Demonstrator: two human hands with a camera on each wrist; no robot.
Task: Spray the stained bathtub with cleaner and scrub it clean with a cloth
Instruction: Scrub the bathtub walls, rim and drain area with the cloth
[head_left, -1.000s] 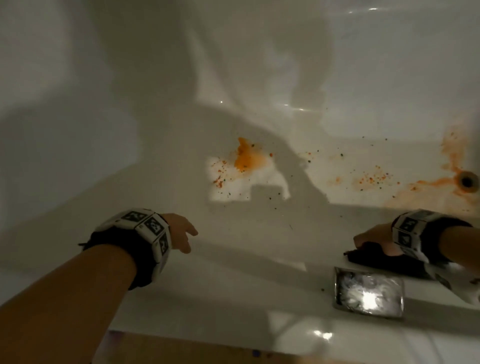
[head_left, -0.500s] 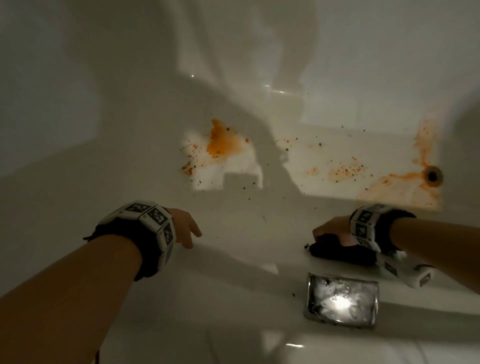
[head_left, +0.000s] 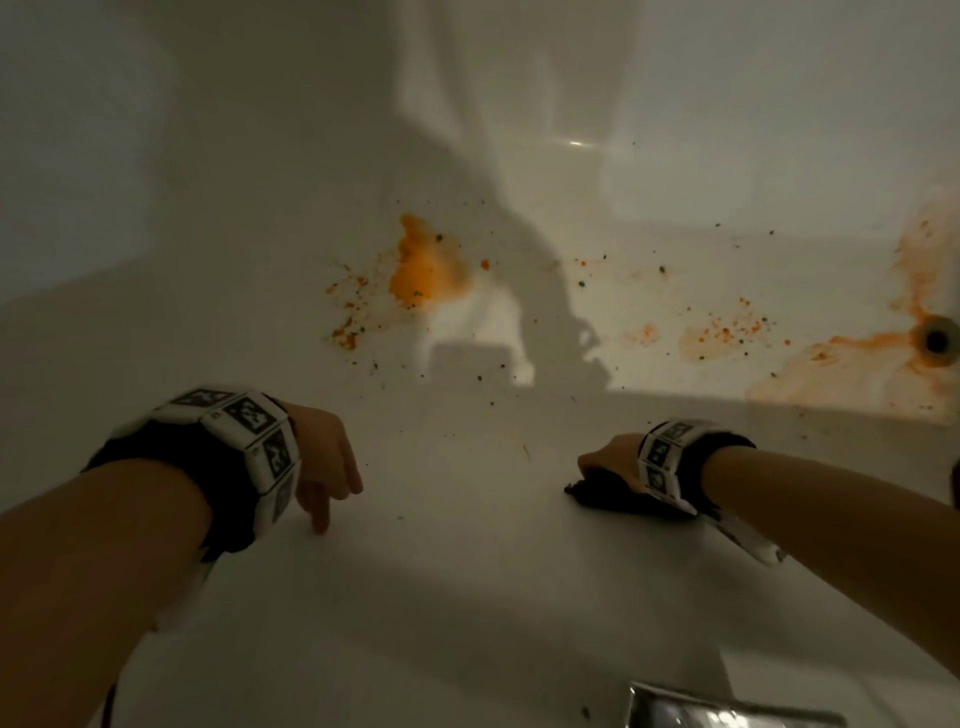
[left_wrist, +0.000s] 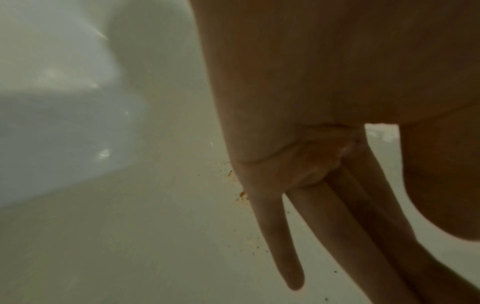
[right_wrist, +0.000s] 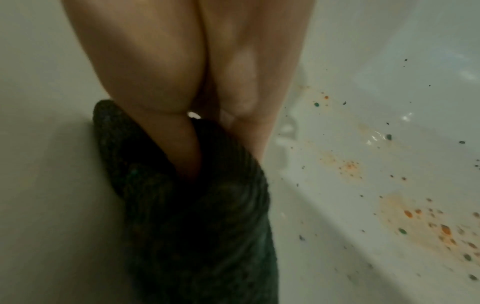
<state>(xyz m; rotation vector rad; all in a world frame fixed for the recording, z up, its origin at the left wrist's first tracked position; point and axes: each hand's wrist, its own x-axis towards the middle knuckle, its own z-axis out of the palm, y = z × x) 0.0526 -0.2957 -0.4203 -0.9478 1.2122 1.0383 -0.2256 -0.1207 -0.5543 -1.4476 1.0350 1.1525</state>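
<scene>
Me over the stained tub, cloth in my R hand.
White bathtub (head_left: 519, 571) w/ orange stain (head_left: 423, 267) mid-floor, more orange by drain (head_left: 937, 340). R hand (head_left: 610, 460) clamps dark cloth (right_wrist: 197, 216) vs near wall, thumb & fingers curled round it. L hand (head_left: 324, 465) empty, fingers (left_wrist: 280, 236) straight, slightly apart, pointing down. No readable writing; wrist bands (head_left: 244, 436) show b/w markers only.

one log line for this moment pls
right hand: grips dark cloth | left hand: empty | bathtub: orange stains unscrubbed
</scene>
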